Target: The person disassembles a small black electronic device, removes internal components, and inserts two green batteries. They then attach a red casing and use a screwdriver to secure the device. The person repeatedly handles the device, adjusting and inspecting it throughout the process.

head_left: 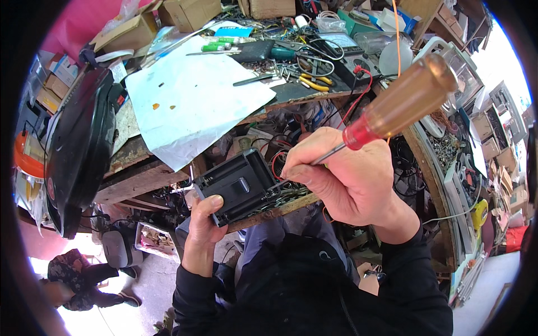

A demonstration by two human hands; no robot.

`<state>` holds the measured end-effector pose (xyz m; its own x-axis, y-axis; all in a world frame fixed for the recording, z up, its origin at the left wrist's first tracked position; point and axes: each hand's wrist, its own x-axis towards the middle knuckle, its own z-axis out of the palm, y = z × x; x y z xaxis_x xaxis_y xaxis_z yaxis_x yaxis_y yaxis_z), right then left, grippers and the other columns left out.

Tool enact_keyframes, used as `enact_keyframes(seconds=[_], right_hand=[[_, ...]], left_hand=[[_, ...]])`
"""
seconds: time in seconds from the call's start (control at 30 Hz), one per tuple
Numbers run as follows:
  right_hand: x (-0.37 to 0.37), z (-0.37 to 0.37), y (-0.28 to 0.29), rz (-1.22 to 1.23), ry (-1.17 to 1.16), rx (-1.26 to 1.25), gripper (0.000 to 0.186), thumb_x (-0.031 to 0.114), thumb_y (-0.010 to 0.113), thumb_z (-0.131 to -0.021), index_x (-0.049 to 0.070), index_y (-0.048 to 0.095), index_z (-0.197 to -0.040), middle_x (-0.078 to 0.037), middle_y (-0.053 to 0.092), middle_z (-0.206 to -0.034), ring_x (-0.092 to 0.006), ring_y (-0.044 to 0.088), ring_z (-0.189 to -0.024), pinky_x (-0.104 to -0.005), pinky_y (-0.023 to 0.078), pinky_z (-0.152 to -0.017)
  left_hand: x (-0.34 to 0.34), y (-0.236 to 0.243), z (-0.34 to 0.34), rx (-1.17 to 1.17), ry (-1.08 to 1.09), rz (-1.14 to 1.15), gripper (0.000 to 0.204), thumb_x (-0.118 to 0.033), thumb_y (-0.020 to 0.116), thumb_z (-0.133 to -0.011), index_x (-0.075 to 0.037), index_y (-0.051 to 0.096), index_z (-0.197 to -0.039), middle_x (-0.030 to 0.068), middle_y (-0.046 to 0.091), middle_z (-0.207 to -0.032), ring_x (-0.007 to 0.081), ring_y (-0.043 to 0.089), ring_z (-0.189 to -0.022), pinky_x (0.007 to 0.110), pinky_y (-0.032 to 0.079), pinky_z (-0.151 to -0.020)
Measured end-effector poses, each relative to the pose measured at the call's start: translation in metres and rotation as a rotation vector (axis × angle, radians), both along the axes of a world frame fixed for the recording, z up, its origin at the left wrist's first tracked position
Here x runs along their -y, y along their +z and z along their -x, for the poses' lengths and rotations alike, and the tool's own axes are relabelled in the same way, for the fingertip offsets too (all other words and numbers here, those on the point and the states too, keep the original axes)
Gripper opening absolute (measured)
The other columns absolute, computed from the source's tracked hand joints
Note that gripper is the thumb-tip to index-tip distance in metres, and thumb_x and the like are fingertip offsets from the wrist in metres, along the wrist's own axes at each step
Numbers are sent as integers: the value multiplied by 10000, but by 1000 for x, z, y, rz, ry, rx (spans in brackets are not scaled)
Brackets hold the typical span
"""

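Note:
My left hand (202, 228) grips a black plastic housing (238, 189) by its lower left corner, the thumb lying on its face. The housing is tilted, with raised edges and a small slot in the middle. My right hand (350, 182) pinches the thin metal shaft of a screwdriver (404, 102) between thumb and fingers. Its amber and red handle sticks up to the right, above the hand. The shaft's lower end reaches the right edge of the housing; whether the tip touches it, I cannot tell.
A white sheet (193, 92) with small bits on it covers part of the cluttered bench. Beyond it lie yellow-handled pliers (315, 82), a multimeter (358, 64) with a red lead and green cylinders (216, 46). An orange cord (397, 33) hangs at right. Another person (84, 277) is at lower left.

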<state>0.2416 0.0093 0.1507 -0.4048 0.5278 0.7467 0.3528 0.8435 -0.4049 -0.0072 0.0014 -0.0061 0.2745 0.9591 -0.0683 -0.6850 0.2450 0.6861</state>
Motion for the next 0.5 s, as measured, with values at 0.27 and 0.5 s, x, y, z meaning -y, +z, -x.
enact_keyframes(seconds=[0.27,0.5], right_hand=[[0,2,-5,22,15,2,96,47,764,-893,4,679,-886,-85,694,-816,-246,691,-686,-301,530,-606],[-4,2,-4,-34,15,15,175,11,799,-831,-3,630,-875,-117,652,-805,-301,669,-681,-347,541,-587]], left_hand=[[0,10,-4,10,-32,1,654,-158,683,-806,134,516,-1367,253,670,-1267,348,711,-1106,474,577,-1007],[-1,3,-2,-3,-4,-7,634,-163,680,-816,121,526,-1361,238,677,-1256,330,713,-1104,464,578,-1006]])
